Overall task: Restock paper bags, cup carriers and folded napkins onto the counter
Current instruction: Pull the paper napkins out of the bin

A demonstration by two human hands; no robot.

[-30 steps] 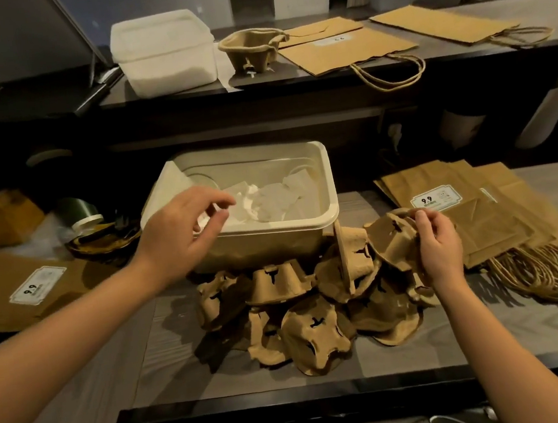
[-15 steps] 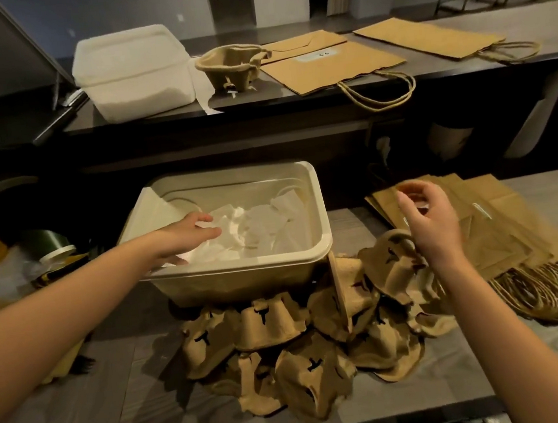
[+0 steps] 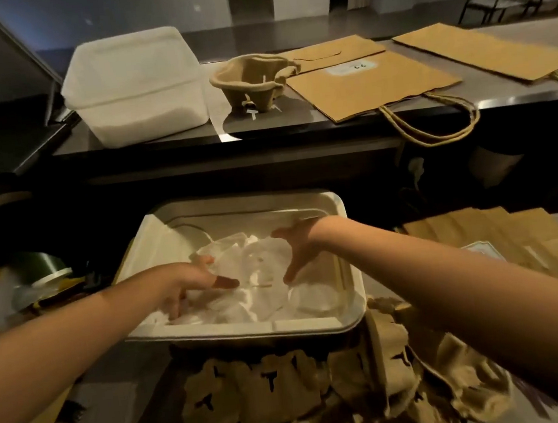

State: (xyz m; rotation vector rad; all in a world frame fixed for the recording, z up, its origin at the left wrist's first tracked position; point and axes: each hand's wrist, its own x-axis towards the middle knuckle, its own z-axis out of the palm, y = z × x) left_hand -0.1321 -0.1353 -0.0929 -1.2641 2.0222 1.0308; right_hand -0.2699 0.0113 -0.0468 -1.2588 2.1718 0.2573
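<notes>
**Both hands down in the napkin tub**

We see both hands inside the cream tub (image 3: 248, 328) on the near worktop, among loose white napkins (image 3: 262, 264). The left hand (image 3: 189, 286) lies low at the tub's near-left side, its fingers straight and splayed, tips on the paper. The right hand (image 3: 296, 244) comes in from the far right with fingers spread wide and pointing down onto the heap. Neither is closed round a napkin, as far as we can make out.

Just in front of the tub lies a jumbled carrier pile (image 3: 289, 392). To its right is a near bag stack (image 3: 501, 239) (blurred here).

On the raised counter (image 3: 329, 118) beyond stands a white lidded box (image 3: 137, 85) at the left. A single upright cup carrier (image 3: 250, 80) sits just beside it, then overlapping flat paper bags (image 3: 371, 84) — rope handles hanging over the edge. Another lone bag (image 3: 481, 48) lies further right.
</notes>
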